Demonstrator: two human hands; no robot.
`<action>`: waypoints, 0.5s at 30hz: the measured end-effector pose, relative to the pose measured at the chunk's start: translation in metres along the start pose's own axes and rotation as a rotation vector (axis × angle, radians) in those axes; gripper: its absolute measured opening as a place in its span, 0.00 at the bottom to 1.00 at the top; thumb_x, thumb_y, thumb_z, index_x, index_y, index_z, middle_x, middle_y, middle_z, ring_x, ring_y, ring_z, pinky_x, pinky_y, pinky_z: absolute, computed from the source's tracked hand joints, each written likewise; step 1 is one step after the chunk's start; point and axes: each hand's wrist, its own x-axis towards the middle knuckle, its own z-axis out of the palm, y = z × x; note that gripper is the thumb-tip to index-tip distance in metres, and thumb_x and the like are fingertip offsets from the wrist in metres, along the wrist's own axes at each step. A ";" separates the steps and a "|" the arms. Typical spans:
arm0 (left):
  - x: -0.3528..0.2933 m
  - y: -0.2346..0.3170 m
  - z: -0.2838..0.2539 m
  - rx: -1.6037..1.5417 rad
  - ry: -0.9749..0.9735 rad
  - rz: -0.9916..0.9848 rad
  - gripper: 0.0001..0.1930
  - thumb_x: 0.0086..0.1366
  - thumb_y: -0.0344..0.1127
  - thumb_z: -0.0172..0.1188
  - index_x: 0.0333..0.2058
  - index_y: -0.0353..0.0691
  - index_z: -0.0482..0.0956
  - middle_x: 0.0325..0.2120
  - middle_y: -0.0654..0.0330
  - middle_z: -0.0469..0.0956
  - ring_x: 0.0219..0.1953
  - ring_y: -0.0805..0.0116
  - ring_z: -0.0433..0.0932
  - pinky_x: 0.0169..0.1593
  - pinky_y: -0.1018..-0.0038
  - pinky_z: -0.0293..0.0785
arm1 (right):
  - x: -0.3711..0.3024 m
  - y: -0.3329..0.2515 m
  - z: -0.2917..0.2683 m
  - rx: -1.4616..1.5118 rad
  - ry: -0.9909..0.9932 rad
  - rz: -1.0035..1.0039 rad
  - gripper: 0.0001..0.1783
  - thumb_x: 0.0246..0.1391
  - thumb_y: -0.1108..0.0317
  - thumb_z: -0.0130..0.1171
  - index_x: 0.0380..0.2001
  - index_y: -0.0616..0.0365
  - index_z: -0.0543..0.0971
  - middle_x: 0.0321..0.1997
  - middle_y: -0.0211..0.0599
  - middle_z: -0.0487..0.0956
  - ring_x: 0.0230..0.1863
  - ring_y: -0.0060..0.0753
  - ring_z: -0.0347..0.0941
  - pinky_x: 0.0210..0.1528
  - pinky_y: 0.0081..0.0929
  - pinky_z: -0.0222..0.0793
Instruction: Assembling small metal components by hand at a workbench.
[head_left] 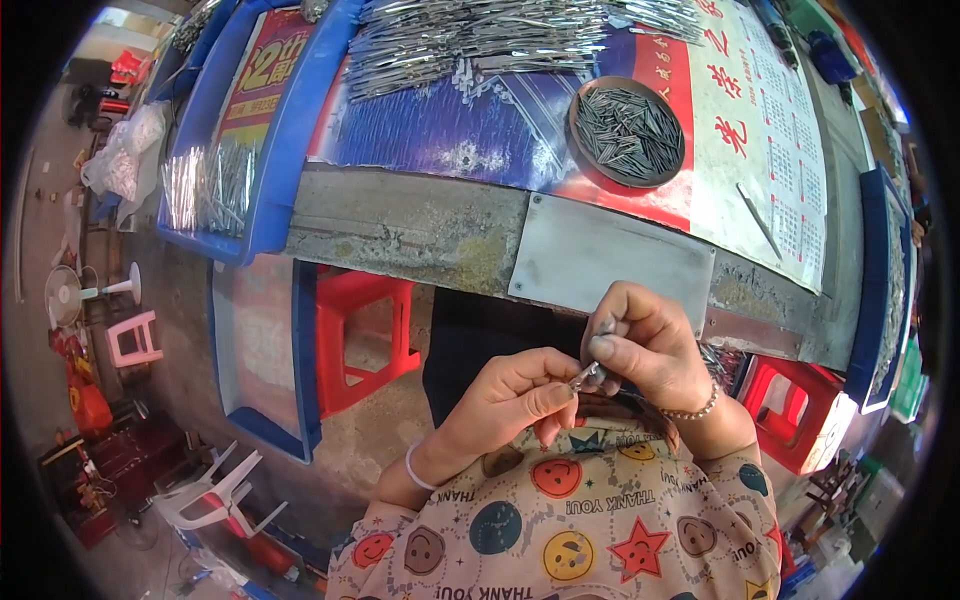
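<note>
Between the fingertips of both hands is a small shiny metal piece (pixel 584 377), in front of the table's near edge. My left hand (pixel 522 393) pinches one end of it between thumb and forefinger. At its other end, my right hand (pixel 648 345) is closed, thumb against curled fingers; whatever else sits in that grip is hidden. Just beyond my hands a bare metal plate (pixel 612 258) is fixed to the table edge. Farther back stands a round brown bowl (pixel 577 150) of small dark metal pieces (pixel 630 130).
Long silver metal pieces (pixel 470 40) are heaped at the table's back. One slim metal piece (pixel 758 220) lies alone on a printed sheet (pixel 770 130) to the right. At left, a blue bin (pixel 272 190) holds upright metal strips. Red stools (pixel 365 340) stand below the table.
</note>
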 end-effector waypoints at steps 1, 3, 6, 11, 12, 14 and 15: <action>0.000 0.000 0.000 -0.001 0.000 0.000 0.12 0.67 0.35 0.51 0.42 0.32 0.72 0.23 0.62 0.74 0.19 0.81 0.70 0.26 0.86 0.69 | 0.000 0.001 0.000 0.025 -0.005 0.005 0.06 0.57 0.73 0.53 0.30 0.60 0.67 0.24 0.30 0.74 0.21 0.13 0.67 0.23 0.10 0.64; 0.000 0.001 -0.001 -0.025 -0.023 -0.017 0.12 0.67 0.37 0.51 0.42 0.33 0.72 0.22 0.62 0.74 0.17 0.82 0.68 0.24 0.86 0.67 | 0.001 0.005 0.000 0.064 -0.005 -0.043 0.06 0.57 0.73 0.53 0.31 0.60 0.67 0.24 0.31 0.74 0.21 0.13 0.67 0.23 0.11 0.64; 0.000 0.000 -0.002 -0.065 -0.049 -0.017 0.13 0.67 0.38 0.51 0.42 0.33 0.72 0.22 0.62 0.74 0.17 0.82 0.68 0.22 0.87 0.65 | 0.002 0.007 -0.002 0.141 -0.014 -0.105 0.06 0.58 0.72 0.53 0.31 0.60 0.66 0.24 0.32 0.74 0.21 0.14 0.68 0.23 0.11 0.64; 0.000 -0.001 -0.004 -0.139 -0.083 -0.029 0.12 0.67 0.37 0.50 0.41 0.33 0.72 0.22 0.61 0.74 0.16 0.82 0.68 0.21 0.88 0.64 | 0.002 0.006 -0.001 0.140 -0.019 -0.108 0.07 0.58 0.71 0.53 0.31 0.60 0.67 0.25 0.32 0.74 0.21 0.14 0.67 0.23 0.11 0.63; 0.000 -0.001 -0.004 -0.154 -0.085 -0.027 0.12 0.67 0.37 0.50 0.41 0.33 0.72 0.22 0.61 0.74 0.16 0.82 0.68 0.21 0.89 0.64 | 0.002 0.006 -0.001 0.140 -0.019 -0.106 0.07 0.58 0.71 0.53 0.31 0.60 0.67 0.25 0.32 0.74 0.21 0.14 0.67 0.23 0.11 0.63; 0.000 -0.003 -0.004 -0.160 -0.084 -0.029 0.12 0.67 0.37 0.50 0.41 0.33 0.72 0.22 0.61 0.74 0.16 0.82 0.67 0.21 0.89 0.64 | 0.002 0.007 0.000 0.120 -0.013 -0.124 0.07 0.58 0.71 0.53 0.31 0.60 0.67 0.24 0.32 0.74 0.21 0.14 0.67 0.23 0.11 0.63; 0.001 -0.003 -0.005 -0.164 -0.085 -0.031 0.12 0.67 0.37 0.50 0.41 0.33 0.72 0.21 0.61 0.74 0.15 0.82 0.67 0.20 0.89 0.64 | 0.002 0.008 0.000 0.120 -0.013 -0.122 0.07 0.58 0.71 0.53 0.31 0.60 0.67 0.24 0.32 0.74 0.21 0.14 0.67 0.23 0.11 0.63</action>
